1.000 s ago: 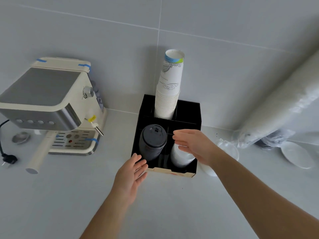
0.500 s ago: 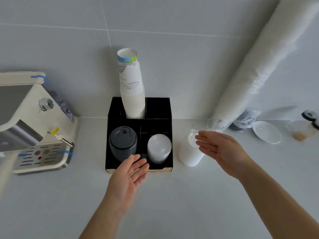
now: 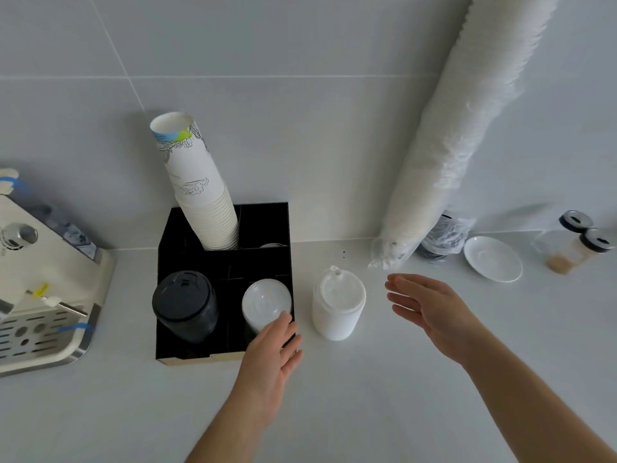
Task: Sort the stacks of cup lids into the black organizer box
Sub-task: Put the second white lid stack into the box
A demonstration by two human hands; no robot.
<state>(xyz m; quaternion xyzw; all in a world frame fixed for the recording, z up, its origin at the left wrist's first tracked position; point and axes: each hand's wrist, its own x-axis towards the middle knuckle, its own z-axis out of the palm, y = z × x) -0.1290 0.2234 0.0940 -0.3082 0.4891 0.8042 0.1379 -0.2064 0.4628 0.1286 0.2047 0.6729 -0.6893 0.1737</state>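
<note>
The black organizer box (image 3: 167, 259) stands against the wall. Its front left compartment holds a stack of black lids (image 3: 185, 304), its front right one a stack of clear lids (image 3: 265, 300), and a tall stack of paper cups (image 3: 200, 192) rises from the back left. A stack of white lids (image 3: 337, 304) stands on the counter just right of the box. My left hand (image 3: 272, 357) is open at the box's front right corner, fingertips by the clear lids. My right hand (image 3: 430, 305) is open, empty, a little right of the white stack.
A cream coffee machine (image 3: 36, 292) fills the left edge. A long plastic sleeve of white cups (image 3: 460, 128) leans on the wall at right, with a bagged dark stack (image 3: 440, 238), a white saucer (image 3: 492, 259) and two jars (image 3: 574, 245) behind it.
My view has shifted right. My right hand left the clear lids in the box and moved right, past the white stack. My left hand slid right to the box's front right corner.
</note>
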